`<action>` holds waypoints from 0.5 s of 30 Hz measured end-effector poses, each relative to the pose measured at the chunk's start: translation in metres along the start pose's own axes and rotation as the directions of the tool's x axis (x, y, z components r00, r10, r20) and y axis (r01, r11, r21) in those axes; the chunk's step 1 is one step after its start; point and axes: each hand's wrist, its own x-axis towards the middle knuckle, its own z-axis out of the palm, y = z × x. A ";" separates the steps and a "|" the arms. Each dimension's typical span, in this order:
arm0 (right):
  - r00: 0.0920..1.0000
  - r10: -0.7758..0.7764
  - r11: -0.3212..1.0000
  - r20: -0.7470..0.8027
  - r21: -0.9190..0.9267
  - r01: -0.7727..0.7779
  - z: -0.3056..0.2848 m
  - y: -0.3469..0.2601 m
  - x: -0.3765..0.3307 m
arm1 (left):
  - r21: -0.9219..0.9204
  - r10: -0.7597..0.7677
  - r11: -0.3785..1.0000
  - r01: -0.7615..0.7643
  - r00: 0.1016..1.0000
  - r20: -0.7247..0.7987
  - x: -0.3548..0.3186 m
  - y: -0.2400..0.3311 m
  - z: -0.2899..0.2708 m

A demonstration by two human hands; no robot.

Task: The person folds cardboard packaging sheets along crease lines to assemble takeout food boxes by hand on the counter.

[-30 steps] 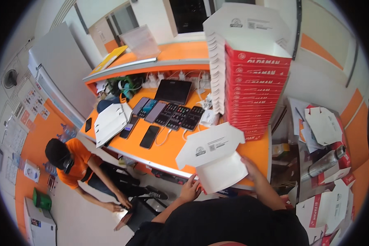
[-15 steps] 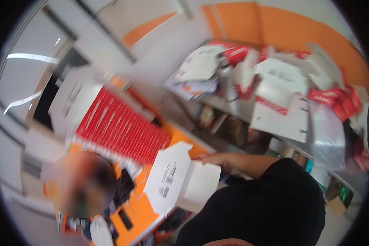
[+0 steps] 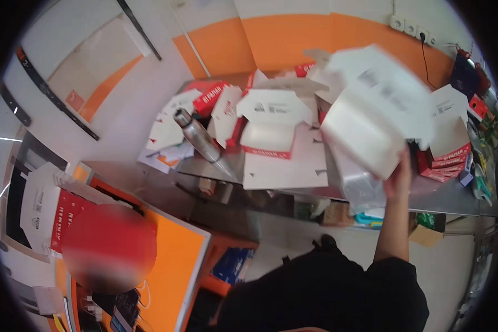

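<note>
My right hand (image 3: 397,180) grips the near edge of an open cardboard food box (image 3: 365,133). White inside, with its lid folded back, the box is blurred by motion and held tilted over the right part of the metal table. Left of it, another open box (image 3: 268,138) with red sides rests on a flat white cardboard sheet (image 3: 285,171). Beneath the held box lies a clear plastic bag (image 3: 362,191). A stack of red boxes (image 3: 445,160) stands to the right of my hand. My left hand is out of the picture.
The metal table (image 3: 232,169) also bears a steel bottle (image 3: 199,138) and several more boxes. At the left, an orange-topped table (image 3: 177,249) carries red boxes (image 3: 66,218), a phone (image 3: 124,310) and cables. Wall sockets (image 3: 409,26) sit at the upper right.
My view has turned right. My right hand has carried the open box from beside the row of red boxes at the orange table over to the metal table.
</note>
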 end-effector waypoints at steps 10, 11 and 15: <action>0.877 -0.350 0.892 -0.328 -0.401 0.206 -0.032 -0.156 0.153 | 0.530 0.669 0.743 -0.409 0.437 -0.601 0.090 0.343 -0.011; 0.900 -0.313 0.898 -0.305 -0.403 0.175 -0.034 -0.160 0.164 | 0.524 0.611 0.791 -0.315 0.429 -0.665 0.099 0.357 -0.017; 0.979 -0.039 0.923 -0.200 -0.383 -0.041 -0.059 -0.155 0.203 | 0.374 0.352 0.925 -0.059 0.502 -0.790 0.138 0.361 -0.030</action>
